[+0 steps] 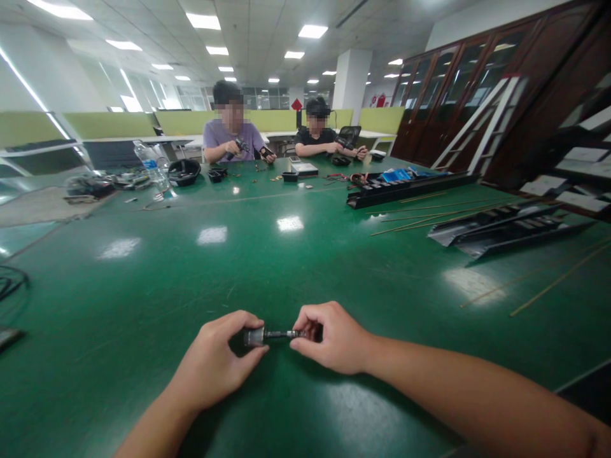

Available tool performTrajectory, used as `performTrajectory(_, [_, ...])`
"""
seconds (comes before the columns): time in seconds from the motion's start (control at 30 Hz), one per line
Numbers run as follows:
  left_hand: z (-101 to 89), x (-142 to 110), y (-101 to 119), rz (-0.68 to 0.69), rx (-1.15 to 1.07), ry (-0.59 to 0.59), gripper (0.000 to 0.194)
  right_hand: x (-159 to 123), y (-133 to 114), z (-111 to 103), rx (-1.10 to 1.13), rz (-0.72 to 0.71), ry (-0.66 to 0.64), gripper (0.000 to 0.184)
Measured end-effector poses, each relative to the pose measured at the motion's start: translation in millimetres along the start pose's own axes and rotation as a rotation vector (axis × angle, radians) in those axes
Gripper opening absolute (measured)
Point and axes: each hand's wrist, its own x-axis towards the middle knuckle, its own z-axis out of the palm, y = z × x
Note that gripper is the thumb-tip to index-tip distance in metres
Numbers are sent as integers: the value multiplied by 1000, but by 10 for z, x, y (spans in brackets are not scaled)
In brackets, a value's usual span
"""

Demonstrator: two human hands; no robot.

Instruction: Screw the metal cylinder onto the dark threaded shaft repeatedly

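A small dark and silver cylinder (254,336) with a thin shaft (277,334) lies level between my hands, low over the green table. My left hand (217,356) grips the cylinder between thumb and fingertips. At the shaft's other end, my right hand (329,337) is closed in a pinch, the remaining fingers curled in. The shaft's tip is partly hidden by the fingers, and the exact kind of part is too small to make out.
Across the green table (191,267) two people (231,130) handle dark tools. Black metal channels (506,232) and thin rods (429,219) lie to the right. A plastic bottle (150,162) and black trays (289,177) stand at the far side. Cables (12,283) lie at the left edge.
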Motion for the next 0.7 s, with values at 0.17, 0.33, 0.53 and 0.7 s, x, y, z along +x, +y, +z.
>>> performTrajectory(0.17, [-12,2,-12,14,38,8,28,0,-9,-3,-8,9,6,12])
performTrajectory(0.33, [-39,20,-53,34,30,-3,24,-20,1,16,-6,0,-14,13])
performTrajectory(0.53, [-94,39,-134,-103,154,170,30,-29,17,25,31,-11,-34,15])
performTrajectory(0.7, [-130,106,-150,-349,1,323,47,-19,44,38,89,-50,-73,17])
